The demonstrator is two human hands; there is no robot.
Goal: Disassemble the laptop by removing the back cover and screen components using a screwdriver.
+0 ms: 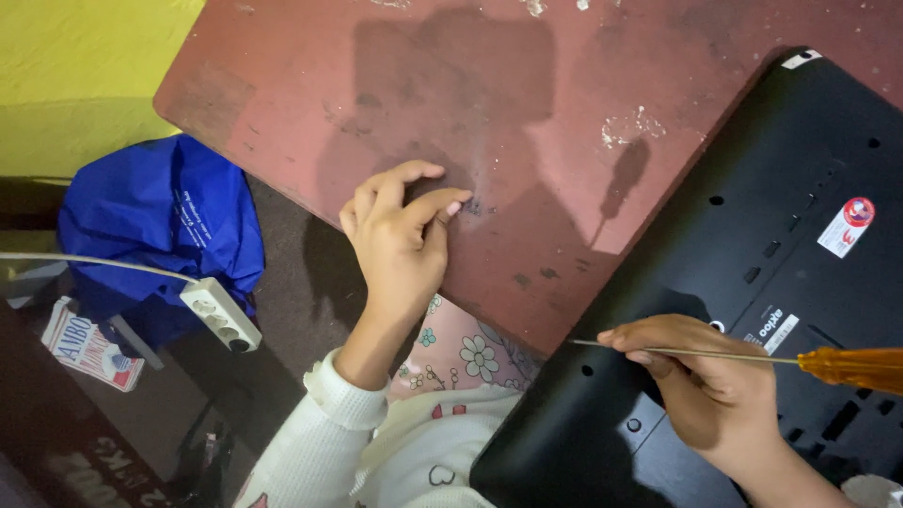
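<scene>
From my head camera I look down on a worn, reddish-brown wooden table point(564, 113) with scuffed paint and pale chipped patches. My left hand point(400, 235) rests on the table near its front edge, fingers curled and drawn narrow, thumb and forefinger pinched together at a tiny dark speck point(473, 206) on the wood. It may be a small screw, but it is too small for me to tell, and I cannot tell whether I grip it or only touch it.

My right hand point(701, 381) lies on the upturned black plastic underside of a laptop computer point(752, 235), which sits tilted across the right part of the table, one corner hanging past the edge over my lap. This hand is closed around the thin metal shaft of a screwdriver with a translucent orange handle point(851, 367). The shaft runs nearly level, its tip pointing left just above the laptop's base, the handle sticking out to the right. The laptop shows vent slots, screw holes and a few stickers.

Left of the table, on the dark floor, stands a crumpled blue fabric bag point(160, 216). Its mouth is gathered, so what it contains is hidden. Just beside it lies a white power strip point(221, 315) with a pale cable running off to the left, and near that a small printed paper packet point(89, 343). My white sleeve and flower-patterned clothing show below the table edge.
</scene>
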